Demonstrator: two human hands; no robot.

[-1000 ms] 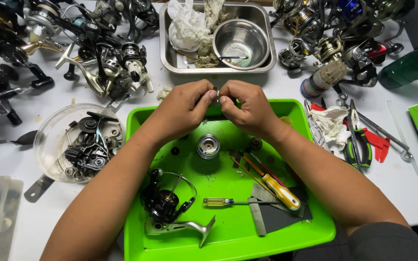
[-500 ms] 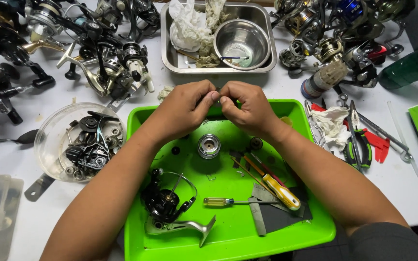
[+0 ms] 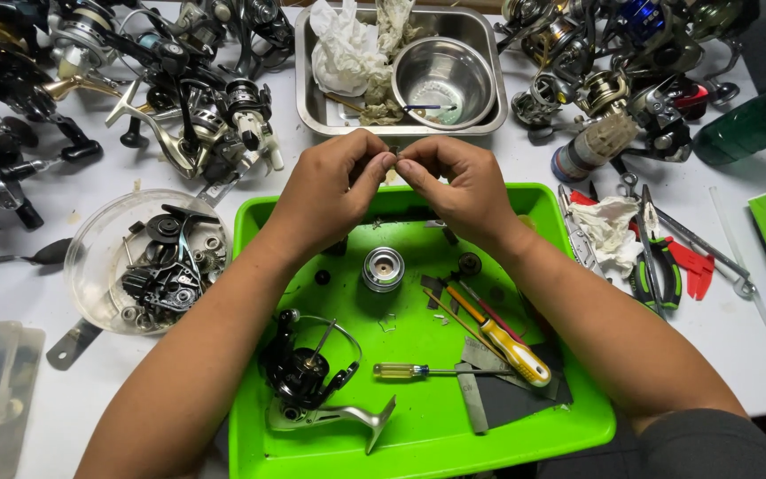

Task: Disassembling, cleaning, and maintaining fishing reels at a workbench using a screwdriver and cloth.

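No change from half a second back: left hand [image 3: 334, 191] and right hand [image 3: 458, 191] still pinch one tiny metal part [image 3: 394, 158] between meeting fingertips, above the far rim of the bright green plastic tray [image 3: 418, 443], silver spool [image 3: 383, 268] below them.

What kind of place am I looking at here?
Probably a fishing-reel repair bench. Whole reels are heaped along the back of the table, a green tray holds a stripped reel and screwdrivers, and a clear bowl collects small loose parts.
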